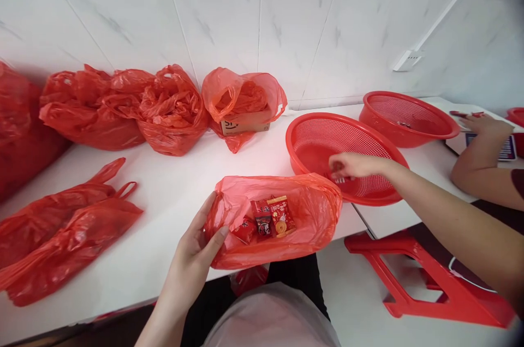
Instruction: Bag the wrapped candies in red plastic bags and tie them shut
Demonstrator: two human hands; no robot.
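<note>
My left hand [196, 246] grips the left rim of a red plastic bag [313, 221], thumb inside and fingers outside. The bag's mouth is spread wide, and several small red snack packets [264, 219] lie in it; one shows a ring-shaped snack picture. My right hand [356, 166] is down inside a red perforated plastic basket [347, 126], just beyond the bag. Its fingers are curled together over a small red packet [340, 179] with white marks, partly hidden by the fingers.
Filled red bags [170, 112] line the tiled wall, one around a cardboard box [245, 122]. Flat red bags [82, 238] lie at left. A second red basket [409, 118] stands at right, near another person's arm [483, 156]. A red stool [429, 276] stands below the table.
</note>
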